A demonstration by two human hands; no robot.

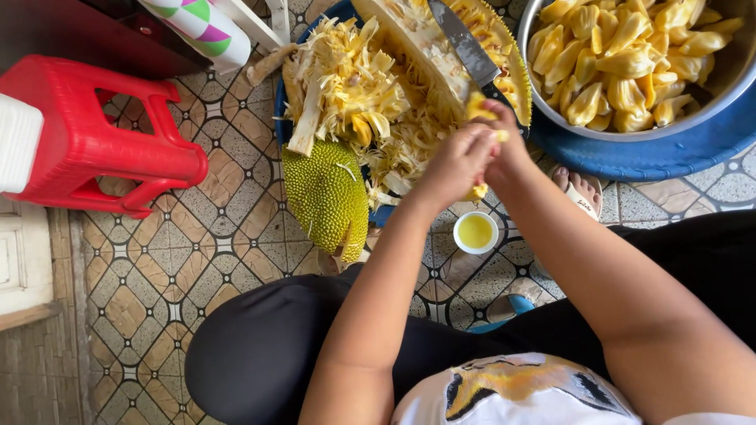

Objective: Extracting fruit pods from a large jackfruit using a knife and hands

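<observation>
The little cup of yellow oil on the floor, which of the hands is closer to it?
The left hand. It is just above the cup of yellow oil, slightly to its left. The right hand, gripping the knife, sits a bit higher, farther from it.

at twelve o'clock we see the dull grey metal knife blade (465,46) lying against moist, fibrous yellow jackfruit flesh (409,35). at one o'clock the round brushed steel bowl (713,94) shines softly, its smooth yellow fruit pods (622,55) glossy. just left of centre the green jackfruit rind piece (324,193) looks rough and knobbly, matt. the stringy pale fibre heap (346,86) above it looks dry. at nine o'clock the red plastic stool (87,130) is smooth and glossy. the patterned floor tiles (197,267) look hard, faintly sheened. the small white plastic cup (476,232) holds shiny yellow oil.
</observation>
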